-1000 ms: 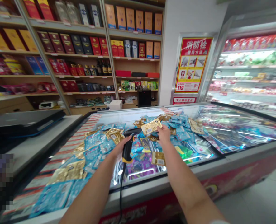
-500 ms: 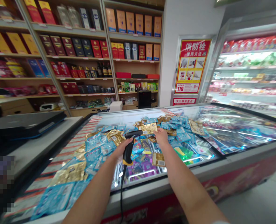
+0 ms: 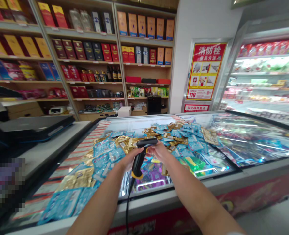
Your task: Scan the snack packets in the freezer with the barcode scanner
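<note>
My left hand is closed around the handle of a black and yellow barcode scanner, its cord hanging down over the freezer edge. My right hand is at the scanner's head with its fingers curled; whatever they hold is hidden behind the scanner. Gold packets lie just beyond my left hand. Blue packets are spread to the left on the glass-topped freezer. A mixed heap of blue and gold packets lies behind my right hand.
A counter with a flat black device stands at the left. Shelves with boxes and bottles line the back wall. A red and yellow poster hangs right of them, beside a lit refrigerated case.
My right hand has moved left to the scanner's head, and the gold packet it held no longer shows in it. The scanner has shifted slightly right in view. The camera has turned slightly left.
</note>
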### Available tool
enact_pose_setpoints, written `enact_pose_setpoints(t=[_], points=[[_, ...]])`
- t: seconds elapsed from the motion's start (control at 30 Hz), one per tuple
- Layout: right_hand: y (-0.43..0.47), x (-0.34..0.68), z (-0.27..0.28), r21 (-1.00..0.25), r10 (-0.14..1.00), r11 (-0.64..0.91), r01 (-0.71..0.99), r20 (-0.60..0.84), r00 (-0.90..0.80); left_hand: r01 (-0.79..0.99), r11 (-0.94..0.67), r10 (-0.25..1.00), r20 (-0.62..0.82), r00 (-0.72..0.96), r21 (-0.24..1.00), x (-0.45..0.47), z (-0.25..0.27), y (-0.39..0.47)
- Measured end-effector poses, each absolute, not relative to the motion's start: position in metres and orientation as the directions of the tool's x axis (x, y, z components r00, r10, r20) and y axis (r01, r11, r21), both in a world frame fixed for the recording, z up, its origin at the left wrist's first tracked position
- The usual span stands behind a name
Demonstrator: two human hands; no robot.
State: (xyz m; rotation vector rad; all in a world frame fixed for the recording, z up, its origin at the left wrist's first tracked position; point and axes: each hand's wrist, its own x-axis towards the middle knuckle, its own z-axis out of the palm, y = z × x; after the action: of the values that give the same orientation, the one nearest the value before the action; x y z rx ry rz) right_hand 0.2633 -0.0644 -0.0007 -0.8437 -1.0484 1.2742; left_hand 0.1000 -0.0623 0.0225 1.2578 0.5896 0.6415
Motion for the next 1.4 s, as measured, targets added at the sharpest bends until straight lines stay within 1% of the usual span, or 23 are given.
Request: enact_pose_setpoints(t=[0.1,0.17,0.23,0.3,0.33,0.37,0.4,0.47,0.5,0.6,0.67,0.73,0.8,0.9,0.97,1.0,1.07,1.13,1.2,1.27,1.33,1.4], points=[[-0.067,0.247,-0.002,-0.936,0.962,0.049,-0.348,0.137,-0.234,-0.131,0.215,0.702,-0.060,0.710,0.968,0.099,0.019,-0.059],[-0.067,0.243,-0.002,-0.933,0.938,0.011,-0.361,0.135,-0.321,-0.144,0.235,0.699,-0.064,0.712,0.961,0.098,0.018,-0.057],[-0.066,0.246,-0.002,-0.929,0.932,0.000,-0.371,0.135,-0.338,-0.153,0.242,0.707,-0.066,0.704,0.958,0.097,0.019,-0.057],[-0.066,0.252,0.000,-0.958,0.957,0.028,-0.284,0.108,-0.269,-0.155,0.239,0.715,-0.066,0.696,0.959,0.097,0.019,-0.058],[-0.068,0.257,0.002,-0.982,0.974,0.053,-0.182,0.091,-0.206,-0.150,0.237,0.714,-0.068,0.696,0.960,0.097,0.020,-0.059],[-0.071,0.264,0.004,-0.996,0.984,0.088,-0.024,0.091,-0.153,-0.148,0.233,0.713,-0.066,0.698,0.961,0.097,0.019,-0.060],[-0.076,0.271,0.007,-0.982,0.990,0.117,0.149,0.104,-0.092,-0.145,0.230,0.710,-0.064,0.701,0.962,0.097,0.018,-0.060],[-0.091,0.289,0.014,-0.880,0.988,0.141,0.453,0.154,-0.008,-0.143,0.226,0.702,-0.059,0.710,0.964,0.097,0.016,-0.059],[-0.101,0.298,0.016,-0.816,0.986,0.136,0.562,0.168,0.005,-0.141,0.233,0.699,-0.065,0.712,0.962,0.097,0.014,-0.058],[-0.132,0.323,0.018,-0.614,0.995,0.091,0.784,0.086,-0.048,-0.139,0.256,0.711,-0.089,0.698,0.957,0.098,0.010,-0.055],[-0.148,0.333,0.015,-0.506,0.998,0.058,0.861,0.028,-0.051,-0.146,0.264,0.717,-0.093,0.691,0.953,0.098,0.009,-0.054],[-0.156,0.338,0.011,-0.446,0.998,0.050,0.894,-0.003,-0.057,-0.149,0.274,0.712,-0.096,0.695,0.950,0.099,0.009,-0.054],[-0.157,0.340,0.010,-0.414,0.997,0.067,0.908,-0.018,-0.081,-0.143,0.292,0.706,-0.113,0.699,0.946,0.099,0.011,-0.055],[-0.151,0.340,0.014,-0.381,0.995,0.081,0.921,-0.023,-0.097,-0.148,0.313,0.710,-0.128,0.692,0.938,0.099,0.011,-0.057],[-0.143,0.340,0.018,-0.384,0.998,0.060,0.921,0.007,-0.062,-0.169,0.310,0.722,-0.116,0.682,0.936,0.099,0.009,-0.057],[-0.138,0.340,0.021,-0.399,0.998,0.051,0.915,0.049,-0.035,-0.184,0.306,0.731,-0.107,0.674,0.934,0.099,0.007,-0.056],[-0.126,0.339,0.025,-0.450,0.981,0.038,0.892,0.186,0.052,-0.211,0.299,0.748,-0.091,0.657,0.931,0.100,0.001,-0.055],[-0.114,0.336,0.026,-0.526,0.919,0.022,0.850,0.345,0.190,-0.239,0.296,0.768,-0.081,0.635,0.925,0.103,-0.004,-0.053],[-0.103,0.329,0.022,-0.605,0.839,0.001,0.796,0.434,0.329,-0.265,0.309,0.799,-0.099,0.593,0.913,0.105,-0.008,-0.051],[-0.096,0.321,0.014,-0.662,0.800,-0.042,0.749,0.427,0.422,-0.278,0.329,0.838,-0.143,0.526,0.903,0.108,-0.010,-0.050],[-0.094,0.314,0.002,-0.687,0.799,-0.088,0.721,0.384,0.463,-0.276,0.330,0.867,-0.174,0.467,0.903,0.110,-0.010,-0.052],[-0.097,0.310,-0.008,-0.728,0.798,-0.103,0.677,0.346,0.494,-0.271,0.314,0.883,-0.175,0.436,0.910,0.113,-0.007,-0.059]])
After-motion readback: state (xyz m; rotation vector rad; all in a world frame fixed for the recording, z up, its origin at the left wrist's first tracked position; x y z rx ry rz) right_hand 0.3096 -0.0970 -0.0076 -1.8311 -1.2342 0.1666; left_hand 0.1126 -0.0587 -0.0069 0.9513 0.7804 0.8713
